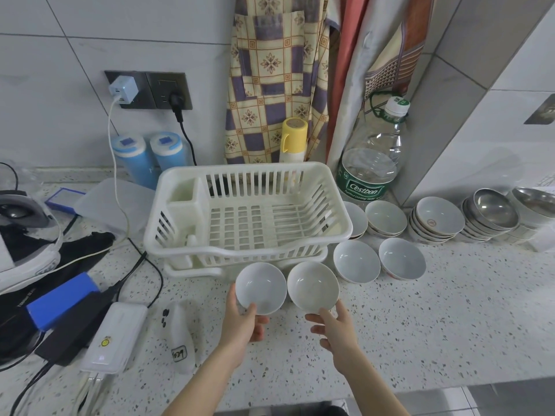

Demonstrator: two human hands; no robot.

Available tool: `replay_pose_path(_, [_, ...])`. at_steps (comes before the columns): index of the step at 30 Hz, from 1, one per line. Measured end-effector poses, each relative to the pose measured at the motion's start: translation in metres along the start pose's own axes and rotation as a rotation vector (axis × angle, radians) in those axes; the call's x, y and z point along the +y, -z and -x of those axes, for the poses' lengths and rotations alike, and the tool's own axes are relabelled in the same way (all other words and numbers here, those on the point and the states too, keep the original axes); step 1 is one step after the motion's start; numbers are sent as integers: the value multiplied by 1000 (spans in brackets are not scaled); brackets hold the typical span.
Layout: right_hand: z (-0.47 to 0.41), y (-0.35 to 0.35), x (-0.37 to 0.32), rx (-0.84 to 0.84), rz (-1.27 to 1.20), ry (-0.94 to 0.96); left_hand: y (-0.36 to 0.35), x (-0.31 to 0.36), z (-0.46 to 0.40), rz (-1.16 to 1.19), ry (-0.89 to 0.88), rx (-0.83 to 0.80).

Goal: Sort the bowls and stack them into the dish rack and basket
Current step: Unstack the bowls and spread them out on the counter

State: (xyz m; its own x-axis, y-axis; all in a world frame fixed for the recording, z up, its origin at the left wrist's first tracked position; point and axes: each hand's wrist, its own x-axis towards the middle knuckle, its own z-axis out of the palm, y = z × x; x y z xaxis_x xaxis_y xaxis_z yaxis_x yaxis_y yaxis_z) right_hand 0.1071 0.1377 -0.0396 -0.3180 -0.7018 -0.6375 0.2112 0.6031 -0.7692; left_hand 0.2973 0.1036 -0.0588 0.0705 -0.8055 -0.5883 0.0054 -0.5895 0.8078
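Bowls, one in each hand.

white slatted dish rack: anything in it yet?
Empty. The white slatted plastic dish rack shows bare floor slats; no bowls inside.

Grey-tiled wall — speckled terrazzo counter — patterned cloth hanging.

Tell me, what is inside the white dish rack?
No bowls: the dish rack shows its bare slotted floor and a side cutlery compartment. That compartment's bottom is hidden by its walls.
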Motion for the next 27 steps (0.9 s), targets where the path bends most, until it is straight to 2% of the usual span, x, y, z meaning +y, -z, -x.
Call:
replay_pose_path(3, [-1,5,-2,-20,4,-32,1,2,6,-41,-12,17])
replay_pose_path(6, [-1,18,-7,-9,31,-61,4,0,15,-64,-47,105])
replay_pose_path(9, [-4,45,-17,121,100,70,9,-7,25,-66,-99,270])
replay_pose_path(12, [-12,81,-40,237,47,187,-3,-9,35,-51,-164,336])
replay_pose_path(15, [-25,116,-68,327,-43,258,-38,-1,40,-57,-190,271])
replay_pose_path(19, [-52,157,-102,364,-92,311,-104,20,46,-25,-216,81])
replay_pose_path(24, [-96,196,-151,208,-178,143,-192,56,36,28,-243,14])
replay_pose_path(27, [-123,200,-172,72,-85,55,-235,78,18,51,-183,38])
